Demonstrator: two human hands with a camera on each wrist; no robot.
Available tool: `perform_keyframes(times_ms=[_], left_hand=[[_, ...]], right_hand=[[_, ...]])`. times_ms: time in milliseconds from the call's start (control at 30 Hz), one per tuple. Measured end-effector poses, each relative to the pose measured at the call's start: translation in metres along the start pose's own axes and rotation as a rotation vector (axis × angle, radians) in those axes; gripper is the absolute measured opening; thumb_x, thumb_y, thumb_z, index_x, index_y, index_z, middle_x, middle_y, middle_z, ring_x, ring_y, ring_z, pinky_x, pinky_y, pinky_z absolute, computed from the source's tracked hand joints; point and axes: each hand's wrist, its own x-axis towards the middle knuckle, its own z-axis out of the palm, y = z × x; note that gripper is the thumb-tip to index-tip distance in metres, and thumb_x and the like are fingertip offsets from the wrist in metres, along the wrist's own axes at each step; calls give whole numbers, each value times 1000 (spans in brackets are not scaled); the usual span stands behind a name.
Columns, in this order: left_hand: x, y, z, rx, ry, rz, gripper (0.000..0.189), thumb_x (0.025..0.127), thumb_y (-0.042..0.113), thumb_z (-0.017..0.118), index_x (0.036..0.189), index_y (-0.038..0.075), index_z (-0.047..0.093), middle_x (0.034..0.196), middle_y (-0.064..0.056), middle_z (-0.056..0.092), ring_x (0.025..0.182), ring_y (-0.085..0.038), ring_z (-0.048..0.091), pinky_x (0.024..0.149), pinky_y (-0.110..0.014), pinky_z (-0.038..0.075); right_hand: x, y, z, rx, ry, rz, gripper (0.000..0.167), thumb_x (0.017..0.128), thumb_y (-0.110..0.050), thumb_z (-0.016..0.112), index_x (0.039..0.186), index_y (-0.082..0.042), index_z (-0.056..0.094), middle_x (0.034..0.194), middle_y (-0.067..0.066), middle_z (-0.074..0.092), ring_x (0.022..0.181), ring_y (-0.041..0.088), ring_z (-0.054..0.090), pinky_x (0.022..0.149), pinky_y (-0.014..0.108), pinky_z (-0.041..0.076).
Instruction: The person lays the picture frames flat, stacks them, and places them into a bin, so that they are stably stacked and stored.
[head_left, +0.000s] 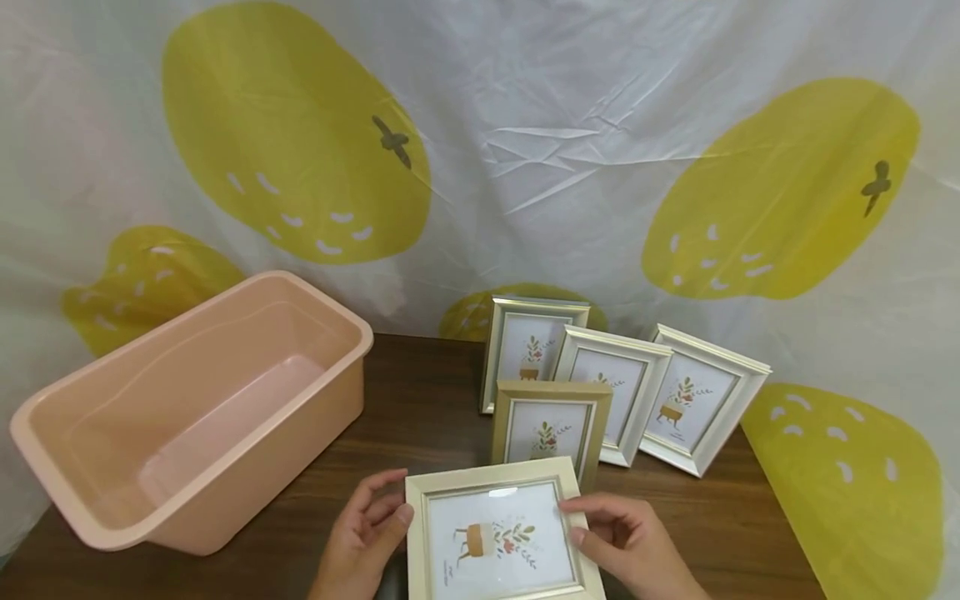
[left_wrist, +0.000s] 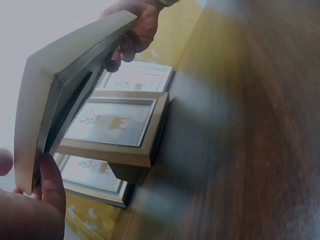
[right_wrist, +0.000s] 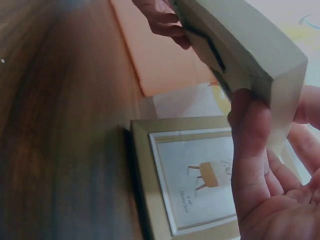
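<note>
Between both hands, a cream picture frame (head_left: 416, 533) is held up off the table, its plant picture turned sideways. The left hand (head_left: 367, 533) grips its left edge, with the thumb near the front rim. On the opposite side, the right hand (head_left: 633, 537) pinches the edge between thumb and fingers. Both wrist views show the held frame (left_wrist: 75, 45) tilted, with its dark back side facing down. Just behind it stands a gold frame (head_left: 551, 425), partly covered by the held one.
Behind the gold frame stand a silver-gold frame (head_left: 487, 358), a white frame (head_left: 637, 408) and another white frame (head_left: 716, 417) angled at right. A pink plastic bin (head_left: 277, 458) sits at left on the dark wooden table (head_left: 420, 400). A lemon-print cloth (head_left: 525, 167) hangs behind.
</note>
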Motion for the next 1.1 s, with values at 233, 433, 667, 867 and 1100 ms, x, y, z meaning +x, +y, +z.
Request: perform_keyframes(times_ms=[233, 433, 667, 867, 1100], left_hand=[[-3, 3, -2, 72, 82, -63, 53, 98, -2, 67, 148, -3, 48, 116, -3, 75, 102, -13, 73, 89, -24, 61], [-5, 1, -7, 140, 57, -67, 58, 96, -3, 69, 150, -6, 48, 129, -20, 70, 105, -14, 73, 91, -23, 59], [-4, -4, -17, 209, -6, -27, 59, 96, -3, 68, 151, -9, 47, 134, -32, 63, 104, -13, 72, 93, -21, 58], [-3, -6, -24, 221, -64, -134, 64, 95, 4, 74, 152, -6, 46, 132, -30, 64, 102, -13, 72, 89, -24, 60], [1, -11, -32, 259, -137, -242, 69, 97, 12, 76, 154, -5, 43, 134, -28, 65, 104, -11, 72, 89, -23, 58]], right_hand=[[-4, 7, 5, 90, -41, 164, 40, 98, 7, 66, 137, 0, 64, 120, -4, 76, 67, 4, 70, 64, 27, 62], [-6, 10, 9, 61, -35, 308, 43, 99, -1, 70, 141, -3, 60, 121, 5, 66, 56, 2, 62, 56, 21, 55], [-5, 14, 13, 114, -61, 389, 45, 100, -5, 69, 143, -1, 55, 119, 7, 68, 67, 10, 73, 62, 30, 63], [-5, 18, 12, 133, -109, 379, 43, 101, -5, 68, 140, 2, 53, 114, 5, 71, 65, 8, 71, 60, 35, 64], [-7, 30, 12, 45, -139, 400, 40, 99, -4, 69, 137, -3, 55, 99, -4, 68, 58, 4, 62, 55, 28, 60]])
